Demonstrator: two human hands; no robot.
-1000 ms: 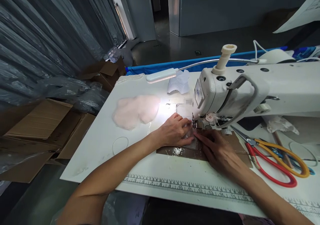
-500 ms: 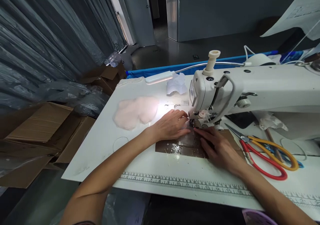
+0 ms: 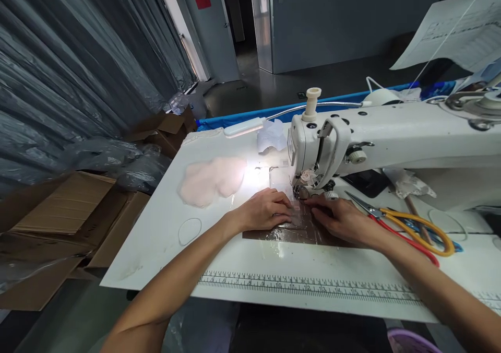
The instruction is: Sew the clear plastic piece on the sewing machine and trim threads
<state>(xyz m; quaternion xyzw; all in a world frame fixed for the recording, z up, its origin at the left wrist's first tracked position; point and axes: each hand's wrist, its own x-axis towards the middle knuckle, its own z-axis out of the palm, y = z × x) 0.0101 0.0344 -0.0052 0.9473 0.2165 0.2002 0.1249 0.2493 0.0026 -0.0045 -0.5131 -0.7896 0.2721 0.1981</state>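
- Hands lie flat on a clear plastic piece spread over a brown sheet on the white tabletop, just in front of the needle of the sewing machine.
- Left hand rests palm down with its fingers stretched toward the needle, pressing the piece and gripping nothing.
- Right hand lies the same way on the other side, fingertips close to the presser foot, flat and not closed round anything.
- Compared with 1 second ago, both hands sit a little nearer the needle and closer to each other; the view has also tipped upward, so more of the room shows. That suggests the piece is being fed under the foot.
- Scissors with red and yellow handles lie on the tabletop to the right of the right hand, untouched.
- Pale pink fabric lies well apart on the left, lit by the lamp.
- Printed ruler runs along the near edge of the tabletop.
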